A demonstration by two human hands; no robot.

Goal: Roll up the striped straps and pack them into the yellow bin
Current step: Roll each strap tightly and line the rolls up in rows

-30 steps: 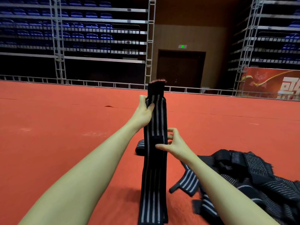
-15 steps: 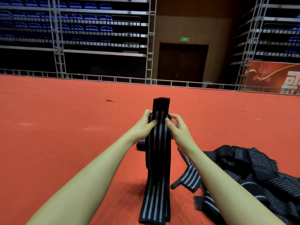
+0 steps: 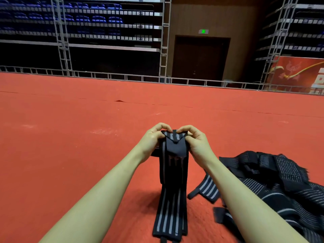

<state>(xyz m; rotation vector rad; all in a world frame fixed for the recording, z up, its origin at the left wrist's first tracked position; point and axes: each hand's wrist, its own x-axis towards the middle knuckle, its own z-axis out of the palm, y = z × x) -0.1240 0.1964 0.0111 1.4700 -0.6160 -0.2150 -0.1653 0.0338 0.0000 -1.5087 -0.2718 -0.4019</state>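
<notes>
Here, long black elastic strap with grey stripes (image 3: 171, 190) held upright above red floor (image 3: 70, 146), mid-frame near bottom edge. Left hand (image 3: 152, 140) and right hand (image 3: 197, 141) pinch folded top end from either side, fingers curled on fabric; likely starting tight first turn of roll. Long axis runs vertical, free end trailing down toward wearer. Heap of similar black striped straps (image 3: 273, 186) on floor just right. Yellow bin unseen.

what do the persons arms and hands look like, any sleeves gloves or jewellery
Both arms are bare from the bottom edge of the frame to the wrists: no sleeves show. The left hand and the right hand wear no gloves. No watch, bracelet or ring can be seen on the wrists or on the fingers that show. No markings or tape show on either forearm.
</notes>
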